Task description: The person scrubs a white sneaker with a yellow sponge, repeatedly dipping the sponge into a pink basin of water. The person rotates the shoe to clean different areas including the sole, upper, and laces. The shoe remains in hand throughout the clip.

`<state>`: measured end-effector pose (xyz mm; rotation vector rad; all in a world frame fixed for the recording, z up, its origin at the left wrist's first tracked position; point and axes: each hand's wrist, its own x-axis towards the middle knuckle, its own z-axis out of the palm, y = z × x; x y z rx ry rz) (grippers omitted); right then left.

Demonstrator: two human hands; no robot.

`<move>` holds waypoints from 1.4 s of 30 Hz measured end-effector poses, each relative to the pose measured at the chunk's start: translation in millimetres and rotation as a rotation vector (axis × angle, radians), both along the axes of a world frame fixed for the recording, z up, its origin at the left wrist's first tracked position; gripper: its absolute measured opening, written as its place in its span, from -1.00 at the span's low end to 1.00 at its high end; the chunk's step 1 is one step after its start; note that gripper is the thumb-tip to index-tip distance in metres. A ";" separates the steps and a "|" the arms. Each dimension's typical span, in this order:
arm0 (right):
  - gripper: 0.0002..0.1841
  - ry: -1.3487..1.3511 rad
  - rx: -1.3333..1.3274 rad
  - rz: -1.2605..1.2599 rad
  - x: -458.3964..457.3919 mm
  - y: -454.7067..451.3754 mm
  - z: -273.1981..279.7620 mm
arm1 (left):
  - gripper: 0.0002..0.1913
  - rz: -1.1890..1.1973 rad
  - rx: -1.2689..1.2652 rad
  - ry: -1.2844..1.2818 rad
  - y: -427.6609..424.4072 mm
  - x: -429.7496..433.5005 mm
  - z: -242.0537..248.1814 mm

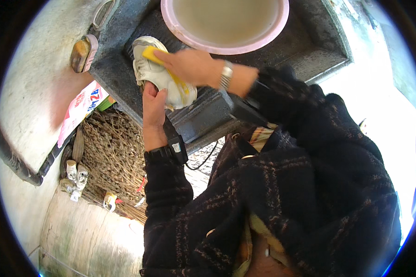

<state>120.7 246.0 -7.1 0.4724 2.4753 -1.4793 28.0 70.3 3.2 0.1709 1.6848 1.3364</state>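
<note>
A white lace-up sneaker [173, 90] lies over the left part of a dark stone sink [114, 74], its toe towards the top of the view. My left hand [155, 107] grips the shoe at its ankle opening, with some fingers hidden inside. Against the toe area, my right hand [190, 65] holds a yellow brush [154, 55]; its bristles are hidden. Yellow also shows along the side of the shoe by my right wrist. Beyond the hands stands a pink-rimmed basin [225, 50] of cloudy water.
A pink soap dish with a brownish bar [81, 54] sits on the sink's left edge by the wall. Below it are a printed plastic bag [81, 107], a bundle of dry stalks [112, 152] and several small whitish containers [77, 178]. A dark cable [208, 159] hangs by my left wrist.
</note>
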 end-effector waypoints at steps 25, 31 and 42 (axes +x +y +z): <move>-0.54 0.044 0.145 -0.031 -29.0 -10.2 -1.5 | -0.40 -0.046 0.007 0.020 -3.0 -5.3 -4.5; -0.51 -0.030 -0.011 0.057 35.6 -30.9 14.5 | -0.36 -0.015 0.077 -0.002 -6.1 -4.3 -6.5; -0.49 -0.050 -0.102 -0.165 0.3 -17.8 -27.1 | -0.35 -0.019 0.057 0.050 11.5 -3.9 -4.4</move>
